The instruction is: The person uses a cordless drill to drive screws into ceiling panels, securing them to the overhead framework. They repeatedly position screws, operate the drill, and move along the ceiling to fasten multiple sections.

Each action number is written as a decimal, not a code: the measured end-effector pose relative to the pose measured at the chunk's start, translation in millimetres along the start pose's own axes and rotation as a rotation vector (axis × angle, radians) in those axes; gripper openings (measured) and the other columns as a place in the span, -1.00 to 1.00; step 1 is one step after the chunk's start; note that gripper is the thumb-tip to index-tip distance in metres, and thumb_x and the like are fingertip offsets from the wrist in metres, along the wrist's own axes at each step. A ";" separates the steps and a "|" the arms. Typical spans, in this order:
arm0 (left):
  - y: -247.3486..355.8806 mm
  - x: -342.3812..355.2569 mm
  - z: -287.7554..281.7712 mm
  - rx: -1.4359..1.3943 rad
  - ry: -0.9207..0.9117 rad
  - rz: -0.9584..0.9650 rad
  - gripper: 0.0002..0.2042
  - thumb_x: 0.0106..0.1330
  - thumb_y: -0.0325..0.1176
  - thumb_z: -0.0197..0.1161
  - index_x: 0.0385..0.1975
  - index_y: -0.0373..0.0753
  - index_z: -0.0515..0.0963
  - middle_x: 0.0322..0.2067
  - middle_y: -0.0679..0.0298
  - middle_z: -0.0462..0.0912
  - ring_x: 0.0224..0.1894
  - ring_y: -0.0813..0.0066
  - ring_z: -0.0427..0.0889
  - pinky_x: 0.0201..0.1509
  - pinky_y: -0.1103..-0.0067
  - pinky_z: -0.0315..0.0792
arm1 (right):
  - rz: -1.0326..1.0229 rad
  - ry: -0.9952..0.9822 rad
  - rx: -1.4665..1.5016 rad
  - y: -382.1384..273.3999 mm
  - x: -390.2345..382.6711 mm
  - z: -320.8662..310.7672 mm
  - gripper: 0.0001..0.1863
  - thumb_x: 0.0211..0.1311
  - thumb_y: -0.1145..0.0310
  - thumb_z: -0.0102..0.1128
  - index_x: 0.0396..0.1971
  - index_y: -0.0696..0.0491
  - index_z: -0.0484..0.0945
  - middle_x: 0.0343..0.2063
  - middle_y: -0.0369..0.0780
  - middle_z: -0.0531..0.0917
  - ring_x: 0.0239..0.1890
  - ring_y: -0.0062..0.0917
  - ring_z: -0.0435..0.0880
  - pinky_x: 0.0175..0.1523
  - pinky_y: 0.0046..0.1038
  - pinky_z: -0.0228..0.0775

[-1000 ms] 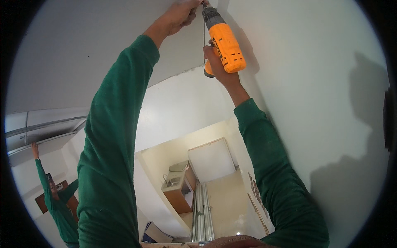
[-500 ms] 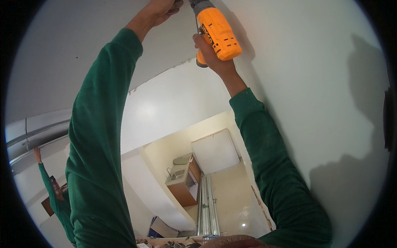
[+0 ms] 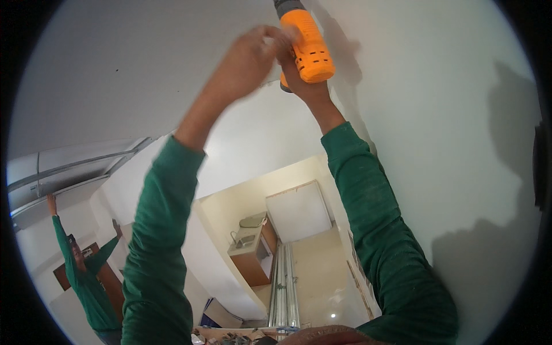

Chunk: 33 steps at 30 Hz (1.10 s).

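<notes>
My right hand (image 3: 298,75) is wrapped around the grip of an orange power drill (image 3: 313,49), raised high by the wall. The drill's dark front end points up and is cut off by the top of the picture. My left hand (image 3: 247,62) is up beside the drill, its fingers crossing or touching the drill's left side. Motion smears those fingertips, so whether they hold anything is unclear. Above and to the left spreads a flat pale grey ceiling panel (image 3: 144,75).
A white wall (image 3: 414,103) rises close on my right. At far left a co-worker (image 3: 89,282) in green reaches up to metal ceiling framing (image 3: 75,167). Below are a sink cabinet (image 3: 253,253), long metal profiles (image 3: 283,287), a leaning white board (image 3: 299,211) and a cluttered surface (image 3: 230,336).
My left hand has come down and right, from near the drill's tip to its side. The drill has shifted slightly. More of the co-worker shows, with a second arm raised.
</notes>
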<state>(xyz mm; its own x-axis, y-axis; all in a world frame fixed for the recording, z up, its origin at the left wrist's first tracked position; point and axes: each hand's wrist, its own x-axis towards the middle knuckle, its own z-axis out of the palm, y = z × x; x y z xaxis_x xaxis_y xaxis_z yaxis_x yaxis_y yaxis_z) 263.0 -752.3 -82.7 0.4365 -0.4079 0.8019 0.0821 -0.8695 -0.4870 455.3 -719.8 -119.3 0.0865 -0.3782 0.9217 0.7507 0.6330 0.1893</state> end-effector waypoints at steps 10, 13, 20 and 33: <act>77.4 -21.4 43.9 0.299 -0.015 -0.235 -0.06 0.22 0.38 0.37 0.02 -0.62 0.38 -0.50 0.02 0.66 -0.50 0.18 0.77 -0.44 0.44 0.66 | 0.037 -0.067 1.061 33.9 -0.6 5.3 -0.41 0.43 -0.14 0.24 0.22 -0.05 0.37 -0.09 -0.25 0.61 0.02 -0.44 0.69 0.11 -0.27 0.67; 81.7 -21.0 41.4 0.346 -0.018 -0.233 -0.17 0.32 0.30 0.34 0.05 -0.54 0.39 -0.47 0.02 0.62 -0.51 0.22 0.74 -0.46 0.49 0.63 | 0.026 -0.057 1.071 34.9 -2.7 12.2 -0.41 0.44 -0.17 0.21 0.20 -0.05 0.37 -0.10 -0.26 0.62 -0.01 -0.46 0.70 0.08 -0.29 0.70; 68.0 -23.1 40.0 0.274 0.006 -0.131 -0.24 0.34 0.23 0.37 -0.01 -0.52 0.41 -0.52 0.09 0.59 -0.54 0.23 0.72 -0.49 0.50 0.61 | -0.010 -0.054 1.032 40.2 3.7 14.5 -0.42 0.46 -0.23 0.14 0.17 -0.06 0.38 -0.13 -0.29 0.62 -0.07 -0.52 0.74 0.01 -0.34 0.76; 61.1 -20.6 40.7 0.344 -0.044 -0.098 -0.36 0.39 0.18 0.35 -0.02 -0.42 0.48 -0.49 0.10 0.56 -0.55 0.24 0.72 -0.53 0.50 0.60 | -0.091 -0.056 0.963 41.3 9.9 15.0 -0.43 0.43 -0.22 0.21 0.11 -0.07 0.40 -0.17 -0.33 0.63 -0.14 -0.59 0.77 -0.09 -0.41 0.79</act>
<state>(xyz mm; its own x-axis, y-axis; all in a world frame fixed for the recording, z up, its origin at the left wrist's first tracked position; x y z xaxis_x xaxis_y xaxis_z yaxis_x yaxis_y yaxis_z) 295.4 -785.7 -143.1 0.4490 -0.3084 0.8386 0.4191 -0.7562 -0.5025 477.4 -687.2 -97.3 0.0043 -0.4357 0.9001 -0.1079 0.8946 0.4336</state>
